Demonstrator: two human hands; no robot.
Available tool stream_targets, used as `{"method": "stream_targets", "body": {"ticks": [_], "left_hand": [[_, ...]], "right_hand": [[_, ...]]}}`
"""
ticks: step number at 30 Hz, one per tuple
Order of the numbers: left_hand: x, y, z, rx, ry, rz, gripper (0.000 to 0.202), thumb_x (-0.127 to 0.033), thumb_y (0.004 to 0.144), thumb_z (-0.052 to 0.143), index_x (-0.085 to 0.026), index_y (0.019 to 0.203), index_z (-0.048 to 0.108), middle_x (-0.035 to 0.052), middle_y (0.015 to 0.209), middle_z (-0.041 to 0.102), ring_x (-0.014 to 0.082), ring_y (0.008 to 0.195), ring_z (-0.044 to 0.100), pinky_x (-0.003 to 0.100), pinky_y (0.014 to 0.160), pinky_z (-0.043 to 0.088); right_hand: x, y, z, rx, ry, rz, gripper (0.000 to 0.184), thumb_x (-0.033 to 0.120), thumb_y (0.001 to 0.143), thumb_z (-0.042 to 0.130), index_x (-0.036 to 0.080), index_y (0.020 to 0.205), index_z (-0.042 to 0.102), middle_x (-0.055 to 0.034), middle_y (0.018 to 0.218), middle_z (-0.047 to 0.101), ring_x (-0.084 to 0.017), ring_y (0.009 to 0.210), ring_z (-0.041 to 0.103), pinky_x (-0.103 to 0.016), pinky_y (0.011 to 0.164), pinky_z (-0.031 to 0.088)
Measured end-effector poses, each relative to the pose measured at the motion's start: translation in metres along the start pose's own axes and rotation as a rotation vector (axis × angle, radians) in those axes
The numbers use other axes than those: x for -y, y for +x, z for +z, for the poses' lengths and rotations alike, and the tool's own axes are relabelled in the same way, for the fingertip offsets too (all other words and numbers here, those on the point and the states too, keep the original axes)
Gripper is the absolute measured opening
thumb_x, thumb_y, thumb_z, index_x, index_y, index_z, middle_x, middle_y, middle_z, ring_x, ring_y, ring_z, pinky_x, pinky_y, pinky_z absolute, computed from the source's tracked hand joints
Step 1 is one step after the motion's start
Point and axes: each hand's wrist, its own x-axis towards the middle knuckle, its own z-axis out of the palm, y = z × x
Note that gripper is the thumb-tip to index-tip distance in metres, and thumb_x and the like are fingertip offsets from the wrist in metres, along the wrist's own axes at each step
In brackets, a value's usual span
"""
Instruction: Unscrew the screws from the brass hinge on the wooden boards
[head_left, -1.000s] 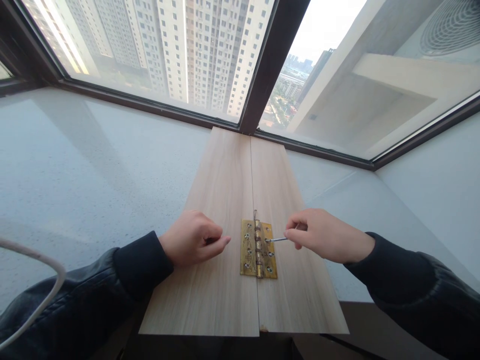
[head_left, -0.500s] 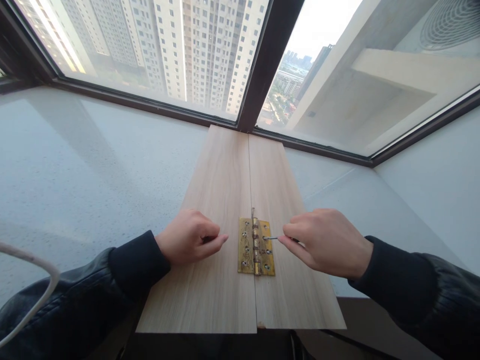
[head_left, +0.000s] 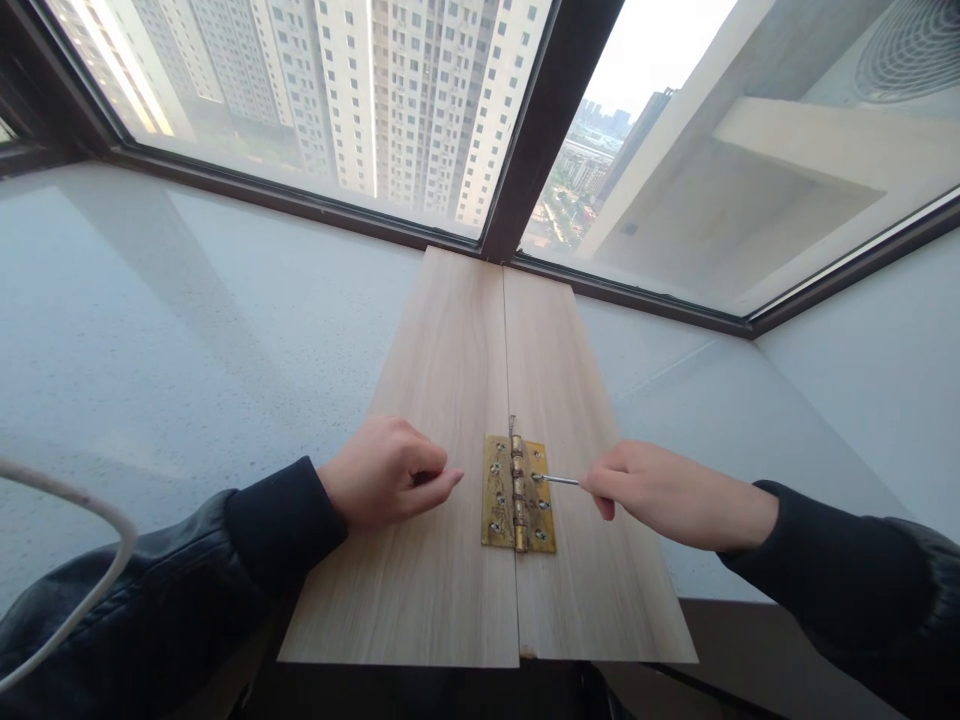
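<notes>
A worn brass hinge [head_left: 496,512] lies flat across the seam between a left wooden board [head_left: 420,600] and a right wooden board [head_left: 600,600]. Several of its holes have screws in them. My right hand [head_left: 675,495] is closed around a screwdriver [head_left: 561,481], whose handle the fingers hide. The metal shaft points left, its tip at an upper hole of the hinge's right leaf. Left of the hinge, my left hand [head_left: 390,478] rests over the left board, fingers curled and thumb stretched toward the hinge. Whatever it may hold is hidden.
Both boards lie on a white speckled sill [head_left: 247,300], reaching back to the dark window frame [head_left: 514,160]. A pale cable [head_left: 90,590] loops over the left sleeve. Near the front seam the right board has a chipped corner [head_left: 528,652].
My right hand has shifted right and turned, so more of the screwdriver's shaft shows. Its tip stays at the same hole. My left hand keeps its pose; the whole view has shifted slightly.
</notes>
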Motion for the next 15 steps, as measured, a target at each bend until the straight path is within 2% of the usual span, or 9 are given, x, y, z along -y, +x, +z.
{"method": "stream_targets", "body": {"ticks": [3,6,9,10,12,15], "left_hand": [[0.0001,0.0006,0.0003,0.0,0.007,-0.007,0.044,-0.03,0.088,0.044,-0.017,0.053,0.022,-0.0056,0.048,0.022,0.0059,0.043,0.02,0.024,0.045,0.019],[0.0008,0.0012,0.001,0.002,0.013,-0.005,0.044,-0.031,0.088,0.044,-0.017,0.053,0.022,-0.0056,0.048,0.022,0.006,0.043,0.019,0.024,0.046,0.019],[0.0012,0.0006,0.0012,0.0,0.019,-0.004,0.044,-0.03,0.088,0.045,-0.017,0.053,0.021,-0.0057,0.048,0.022,0.0059,0.043,0.019,0.024,0.045,0.019],[0.0012,0.0002,0.0012,-0.003,0.02,-0.003,0.044,-0.03,0.088,0.045,-0.017,0.053,0.021,-0.0058,0.048,0.022,0.0059,0.043,0.019,0.024,0.045,0.019],[0.001,-0.0005,0.0009,-0.01,0.02,0.003,0.044,-0.03,0.088,0.045,-0.017,0.053,0.021,-0.0058,0.048,0.021,0.0058,0.043,0.019,0.024,0.045,0.019],[0.0012,-0.0006,0.0008,-0.019,0.025,0.009,0.044,-0.03,0.087,0.045,-0.016,0.053,0.022,-0.0059,0.048,0.021,0.0057,0.043,0.018,0.024,0.045,0.018]], "right_hand": [[0.0016,-0.0023,0.002,-0.141,-0.285,-0.118,0.036,0.033,0.083,0.042,0.02,0.05,0.043,-0.0035,0.051,0.048,-0.014,0.048,0.039,-0.031,0.048,0.026],[0.0012,-0.0036,0.0017,-0.217,-0.67,-0.317,0.035,0.035,0.087,0.036,0.019,0.057,0.047,-0.0032,0.049,0.048,-0.012,0.044,0.03,-0.031,0.047,0.019],[0.0032,-0.0073,0.0,-0.226,-0.795,-0.433,0.034,0.035,0.088,0.036,0.019,0.061,0.05,-0.0034,0.05,0.049,-0.011,0.042,0.028,-0.032,0.048,0.017],[0.0046,-0.0087,-0.0005,-0.237,-0.755,-0.416,0.034,0.036,0.088,0.036,0.019,0.062,0.05,-0.0035,0.052,0.05,-0.012,0.043,0.031,-0.032,0.048,0.019],[0.0068,-0.0102,-0.0018,-0.248,-0.518,-0.325,0.032,0.038,0.088,0.035,0.02,0.068,0.053,-0.0042,0.059,0.055,-0.014,0.049,0.042,-0.031,0.05,0.026],[0.0057,-0.0065,-0.0049,-0.169,0.076,-0.074,0.033,0.037,0.089,0.028,0.02,0.082,0.056,-0.0025,0.065,0.055,-0.014,0.054,0.047,-0.029,0.052,0.037]]}}
